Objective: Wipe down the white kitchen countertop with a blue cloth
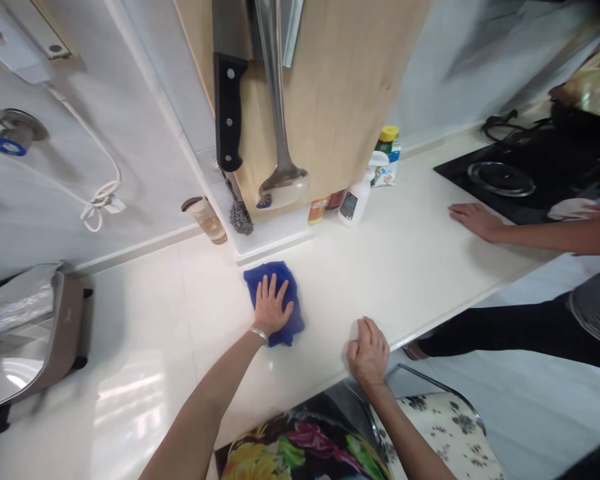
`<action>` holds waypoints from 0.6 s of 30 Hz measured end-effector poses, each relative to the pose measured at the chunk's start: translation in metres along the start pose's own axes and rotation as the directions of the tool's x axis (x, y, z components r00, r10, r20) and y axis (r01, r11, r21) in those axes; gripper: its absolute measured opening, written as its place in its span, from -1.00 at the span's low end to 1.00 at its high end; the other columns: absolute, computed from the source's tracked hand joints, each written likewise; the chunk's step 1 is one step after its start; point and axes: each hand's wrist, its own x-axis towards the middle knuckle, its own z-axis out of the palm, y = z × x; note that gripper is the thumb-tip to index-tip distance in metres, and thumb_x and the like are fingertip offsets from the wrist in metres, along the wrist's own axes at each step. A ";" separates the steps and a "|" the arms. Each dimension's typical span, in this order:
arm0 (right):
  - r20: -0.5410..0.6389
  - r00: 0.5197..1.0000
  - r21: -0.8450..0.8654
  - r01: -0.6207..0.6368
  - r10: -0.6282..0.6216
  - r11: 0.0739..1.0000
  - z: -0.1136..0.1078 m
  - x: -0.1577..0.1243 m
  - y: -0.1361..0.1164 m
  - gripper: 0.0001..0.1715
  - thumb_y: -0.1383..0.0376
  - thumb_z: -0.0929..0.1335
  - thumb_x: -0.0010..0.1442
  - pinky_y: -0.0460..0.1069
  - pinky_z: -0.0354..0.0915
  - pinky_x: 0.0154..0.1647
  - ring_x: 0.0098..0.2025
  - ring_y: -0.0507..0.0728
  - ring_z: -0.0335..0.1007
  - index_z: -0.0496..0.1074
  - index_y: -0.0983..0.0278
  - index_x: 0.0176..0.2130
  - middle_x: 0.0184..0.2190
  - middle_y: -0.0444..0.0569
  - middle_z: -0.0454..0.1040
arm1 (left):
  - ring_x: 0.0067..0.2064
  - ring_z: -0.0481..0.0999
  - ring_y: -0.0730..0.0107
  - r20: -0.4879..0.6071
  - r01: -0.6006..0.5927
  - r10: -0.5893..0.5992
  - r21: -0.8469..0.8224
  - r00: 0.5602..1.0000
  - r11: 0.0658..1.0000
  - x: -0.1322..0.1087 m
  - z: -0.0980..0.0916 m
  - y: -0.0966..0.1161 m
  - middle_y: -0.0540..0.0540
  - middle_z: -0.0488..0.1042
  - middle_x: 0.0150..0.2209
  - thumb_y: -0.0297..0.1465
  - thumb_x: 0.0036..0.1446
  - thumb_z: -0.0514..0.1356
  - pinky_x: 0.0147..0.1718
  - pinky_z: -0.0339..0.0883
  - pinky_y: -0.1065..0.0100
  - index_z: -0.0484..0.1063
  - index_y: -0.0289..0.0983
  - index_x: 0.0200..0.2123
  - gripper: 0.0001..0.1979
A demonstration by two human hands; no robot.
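My left hand (271, 307) lies flat with its fingers spread, pressing down on a crumpled blue cloth (293, 327) on the white countertop (400, 260). A silvery bracelet circles that wrist. Close to the counter's front edge, my right hand (369, 350) rests on the surface with its fingers together and curled in; nothing shows in it. The cloth lies just in front of the low ledge under a wooden board (340, 87), where a ladle (280, 133), a black-handled knife (229, 110) and a steel wool scrubber (241, 217) hang.
A white bottle (354, 200) and an orange container (318, 209) stand behind the board. Left are a glass jar (207, 220) and an electric pan (63, 333). At right, another person's hand (475, 220) rests beside the black cooktop (500, 180). A floral chair (440, 427) stands below the counter.
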 end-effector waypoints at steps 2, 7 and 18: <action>0.008 1.000 -0.004 0.004 -0.004 1.000 -0.002 0.002 -0.001 -0.35 0.32 0.19 0.23 0.22 0.07 0.29 0.28 0.27 0.14 0.17 0.33 0.29 0.27 0.15 0.26 | 0.48 -0.28 -0.13 0.010 -0.055 0.056 -0.033 0.998 0.998 0.021 0.007 0.017 -0.15 -0.17 0.49 -0.09 0.29 0.04 0.41 -0.25 -0.16 0.08 -0.15 0.41 -0.33; 0.025 1.000 -0.008 -0.002 0.003 1.000 -0.006 0.006 -0.004 -0.35 0.34 0.18 0.23 0.20 0.06 0.30 0.30 0.26 0.10 0.17 0.33 0.29 0.28 0.16 0.25 | 0.48 -0.31 -0.14 0.028 -0.131 0.135 -0.107 0.990 0.986 0.044 0.019 0.054 -0.15 -0.20 0.49 -0.11 0.29 0.04 0.41 -0.30 -0.15 0.12 -0.18 0.40 -0.34; -0.016 1.000 0.004 0.016 -0.016 1.000 0.000 -0.001 0.006 -0.41 0.35 0.17 0.25 0.20 0.10 0.27 0.27 0.26 0.16 0.24 0.34 0.25 0.25 0.16 0.29 | 0.48 -0.28 -0.12 0.011 -0.316 0.324 -0.187 0.946 0.930 -0.066 0.019 0.076 -0.17 -0.24 0.49 -0.11 0.24 0.13 0.39 -0.20 -0.17 0.10 -0.15 0.39 -0.30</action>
